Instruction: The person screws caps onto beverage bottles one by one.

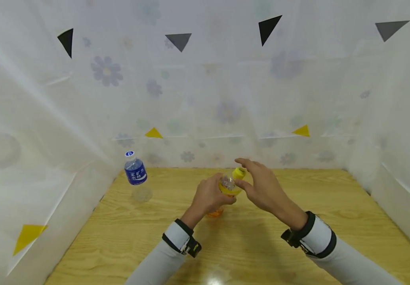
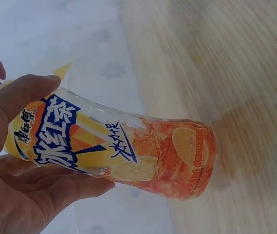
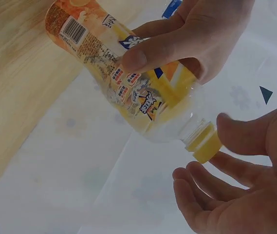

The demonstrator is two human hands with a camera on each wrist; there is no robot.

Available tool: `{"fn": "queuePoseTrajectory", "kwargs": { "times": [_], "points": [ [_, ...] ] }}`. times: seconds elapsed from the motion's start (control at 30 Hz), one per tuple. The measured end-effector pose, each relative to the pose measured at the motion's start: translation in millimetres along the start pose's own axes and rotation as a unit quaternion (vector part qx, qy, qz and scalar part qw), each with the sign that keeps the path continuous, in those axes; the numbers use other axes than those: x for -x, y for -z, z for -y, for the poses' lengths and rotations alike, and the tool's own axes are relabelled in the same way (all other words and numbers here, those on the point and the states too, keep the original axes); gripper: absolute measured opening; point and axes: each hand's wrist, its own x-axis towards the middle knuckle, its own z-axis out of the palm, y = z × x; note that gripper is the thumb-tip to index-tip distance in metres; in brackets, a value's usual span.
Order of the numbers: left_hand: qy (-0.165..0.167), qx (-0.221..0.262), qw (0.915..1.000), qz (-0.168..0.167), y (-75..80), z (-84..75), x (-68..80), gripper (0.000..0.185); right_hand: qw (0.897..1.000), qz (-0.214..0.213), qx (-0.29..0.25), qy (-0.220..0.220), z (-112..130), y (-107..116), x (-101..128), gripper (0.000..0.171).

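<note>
My left hand (image 1: 208, 198) grips a clear plastic bottle (image 1: 226, 188) with a yellow and orange iced-tea label, held tilted above the wooden table (image 1: 297, 237). Its thumb and fingers curl round the label's middle (image 2: 128, 151); the bottle looks empty. The yellow cap (image 1: 239, 173) sits on the neck, pointing away from me. My right hand (image 1: 262, 186) is at the cap with fingers nearly straight. In the right wrist view the thumb touches the cap (image 3: 204, 144) and the other fingers (image 3: 201, 185) lie spread just under it. The bottle's base (image 3: 67, 24) hangs over the table.
A small water bottle (image 1: 135, 172) with a blue label and blue cap stands at the table's far left corner. White flowered sheeting with paper triangles (image 1: 226, 99) walls the table at the back and both sides.
</note>
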Motion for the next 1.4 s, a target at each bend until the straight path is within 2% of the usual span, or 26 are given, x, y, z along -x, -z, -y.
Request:
{"fn": "queuePoseTrajectory", "kwargs": {
  "times": [0.17, 0.53, 1.13, 1.4],
  "points": [
    [-0.002, 0.0, 1.0, 0.001, -0.4, -1.0, 0.2, 0.058, 1.0, 0.003, 0.003, 0.027, 0, 0, 1, 0.054],
    [-0.018, -0.003, 0.9998, -0.003, -0.5, 0.1, 1.1, 0.057, 0.999, -0.022, 0.007, 0.036, 1, -5, 0, 0.043],
    [-0.014, -0.006, 0.9999, -0.003, -2.3, 1.9, 0.4, 0.057, 0.999, -0.045, 0.01, 0.024, -2, -9, 0, 0.026],
    [-0.009, -0.004, 1.0, -0.001, -1.0, 2.9, 0.6, 0.056, 0.999, -0.054, 0.008, 0.008, -2, -10, -2, 0.025]
  ]
}}
